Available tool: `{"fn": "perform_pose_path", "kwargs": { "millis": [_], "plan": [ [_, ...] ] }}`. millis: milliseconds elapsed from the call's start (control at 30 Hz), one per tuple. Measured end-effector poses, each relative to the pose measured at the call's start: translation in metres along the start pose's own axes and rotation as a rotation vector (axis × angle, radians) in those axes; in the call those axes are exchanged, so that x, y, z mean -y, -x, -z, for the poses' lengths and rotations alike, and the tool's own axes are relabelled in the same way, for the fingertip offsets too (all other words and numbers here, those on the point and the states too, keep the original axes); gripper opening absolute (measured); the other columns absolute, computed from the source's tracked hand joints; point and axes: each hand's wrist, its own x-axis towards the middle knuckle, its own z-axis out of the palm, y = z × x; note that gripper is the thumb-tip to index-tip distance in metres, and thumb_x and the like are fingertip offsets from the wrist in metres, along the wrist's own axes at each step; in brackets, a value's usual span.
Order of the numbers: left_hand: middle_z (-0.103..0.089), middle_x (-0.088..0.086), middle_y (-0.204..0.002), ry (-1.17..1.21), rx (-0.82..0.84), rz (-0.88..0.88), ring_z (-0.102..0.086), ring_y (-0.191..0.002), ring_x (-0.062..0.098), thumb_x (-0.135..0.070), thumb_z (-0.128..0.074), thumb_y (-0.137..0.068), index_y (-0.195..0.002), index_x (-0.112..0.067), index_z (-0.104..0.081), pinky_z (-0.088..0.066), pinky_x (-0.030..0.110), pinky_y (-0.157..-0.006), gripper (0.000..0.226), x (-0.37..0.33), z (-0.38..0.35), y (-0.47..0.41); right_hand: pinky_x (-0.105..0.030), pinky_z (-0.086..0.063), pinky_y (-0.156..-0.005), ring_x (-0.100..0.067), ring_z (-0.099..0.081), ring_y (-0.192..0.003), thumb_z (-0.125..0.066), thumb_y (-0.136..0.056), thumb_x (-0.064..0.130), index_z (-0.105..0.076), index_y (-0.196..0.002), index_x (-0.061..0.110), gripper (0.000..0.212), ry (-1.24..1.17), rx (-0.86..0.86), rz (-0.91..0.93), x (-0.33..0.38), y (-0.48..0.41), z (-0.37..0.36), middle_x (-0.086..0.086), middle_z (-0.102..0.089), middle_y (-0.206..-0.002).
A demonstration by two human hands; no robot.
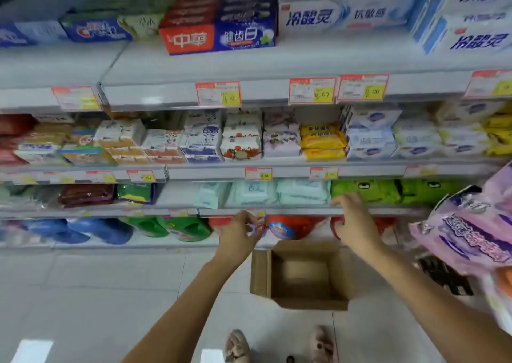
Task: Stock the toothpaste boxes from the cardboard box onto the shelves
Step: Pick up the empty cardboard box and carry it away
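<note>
One open carton on the floor, two hands raised to the lower shelves.

We count one cardboard box [310, 304] at 6 o'clock, flaps spread so it can be reached from above, and we see nothing inside it. The toothpaste boxes [219, 34] lie in flat stacks on the top shelf [277, 66] at 12 o'clock, long printed sides outward so the brands read above the five price tags [217, 94] on that rail. The left hand [238, 233], just below centre, pinches a small red-and-white item [256, 224] between thumb and fingertips. It is too blurred for us to name, perhaps a last toothpaste box seen end-on. The right hand [353, 218], at 5 o'clock, carries nothing, its fingers loosely spread by a lower shelf rail. Four shelf levels show, and we judge the stocking nearly finished.
</note>
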Motion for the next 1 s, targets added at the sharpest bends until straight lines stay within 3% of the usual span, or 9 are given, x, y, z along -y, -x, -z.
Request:
{"fn": "perform_pose_path", "kwargs": {
  "millis": [133,233,333,433,533,667,733,833,1000],
  "plan": [
    [-0.06,-0.002,-0.08,0.049,0.033,0.209,-0.058,-0.08,0.016,-0.017,-0.068,-0.084,-0.075,-0.018,-0.054,-0.04,0.017,-0.062,0.017,0.07,-0.046,-0.014,-0.032,-0.042,-0.076,-0.038,-0.057,-0.097,-0.058,-0.059,-0.017,-0.066,-0.093,-0.001,0.038,0.026,0.185,-0.261,-0.069,0.016,-0.093,-0.018,-0.061,-0.098],
    [-0.061,0.0,-0.082,0.057,0.054,0.348,-0.06,-0.086,0.019,-0.02,-0.067,-0.086,-0.074,-0.017,-0.056,-0.037,0.022,-0.068,0.016,0.123,-0.084,-0.032,-0.026,-0.038,-0.08,-0.035,-0.057,-0.105,-0.062,-0.072,-0.01,-0.067,-0.096,0.0,0.026,0.016,0.313,-0.418,-0.11,0.023,-0.144,-0.019,-0.063,-0.106],
    [-0.067,0.008,-0.095,0.046,0.068,0.489,-0.062,-0.098,0.028,-0.019,-0.068,-0.085,-0.087,-0.007,-0.067,-0.039,0.024,-0.075,0.013,0.178,-0.12,-0.05,-0.031,-0.044,-0.088,-0.034,-0.057,-0.111,-0.066,-0.082,0.009,-0.062,-0.114,0.002,0.033,0.035,0.444,-0.572,-0.152,0.022,-0.194,-0.017,-0.062,-0.116],
    [-0.065,0.013,-0.115,-0.004,0.114,0.595,-0.059,-0.109,0.03,-0.022,-0.07,-0.084,-0.106,0.0,-0.068,-0.039,0.025,-0.082,0.031,0.226,-0.156,-0.065,-0.038,-0.044,-0.094,-0.037,-0.054,-0.11,-0.064,-0.082,0.025,-0.052,-0.125,0.003,0.05,0.096,0.411,-0.742,-0.197,0.021,-0.241,-0.021,-0.056,-0.122],
    [-0.06,0.015,-0.125,0.069,0.114,0.725,-0.057,-0.115,0.031,-0.017,-0.075,-0.08,-0.121,0.0,-0.059,-0.042,0.029,-0.092,0.048,0.265,-0.19,-0.081,-0.047,-0.037,-0.099,-0.043,-0.044,-0.119,-0.061,-0.086,0.019,-0.04,-0.131,-0.005,0.055,0.088,0.304,-0.932,-0.235,0.023,-0.268,-0.028,-0.044,-0.13],
    [-0.059,0.022,-0.122,0.231,0.087,0.887,-0.057,-0.111,0.04,-0.007,-0.071,-0.081,-0.131,0.001,-0.049,-0.046,0.042,-0.093,0.056,0.308,-0.236,-0.097,-0.043,-0.041,-0.099,-0.041,-0.044,-0.125,-0.066,-0.085,0.013,-0.03,-0.142,-0.001,0.068,-0.046,0.333,-1.028,-0.281,0.038,-0.297,-0.023,-0.041,-0.139],
    [-0.062,0.021,-0.111,0.192,0.128,0.89,-0.059,-0.096,0.035,-0.004,-0.065,-0.084,-0.127,0.004,-0.054,-0.047,0.039,-0.084,0.044,0.321,-0.255,-0.1,-0.04,-0.044,-0.093,-0.039,-0.052,-0.118,-0.063,-0.088,0.014,-0.042,-0.134,-0.001,0.053,-0.033,0.425,-1.036,-0.295,0.048,-0.309,-0.021,-0.052,-0.13],
    [-0.064,0.02,-0.112,0.155,0.104,0.89,-0.061,-0.101,0.037,-0.001,-0.063,-0.085,-0.117,0.006,-0.061,-0.05,0.04,-0.092,0.033,0.334,-0.269,-0.105,-0.038,-0.048,-0.086,-0.034,-0.058,-0.101,-0.056,-0.092,0.013,-0.055,-0.119,-0.001,0.031,0.04,0.464,-0.96,-0.302,0.056,-0.323,-0.019,-0.061,-0.117],
    [-0.067,0.016,-0.091,0.074,0.215,0.762,-0.064,-0.088,0.032,-0.001,-0.057,-0.084,-0.095,0.001,-0.068,-0.055,0.038,-0.084,0.015,0.328,-0.276,-0.104,-0.038,-0.046,-0.082,-0.038,-0.058,-0.103,-0.054,-0.091,0.008,-0.057,-0.116,-0.002,0.028,0.105,0.443,-0.967,-0.295,0.058,-0.322,-0.02,-0.061,-0.112]
  ]
}}
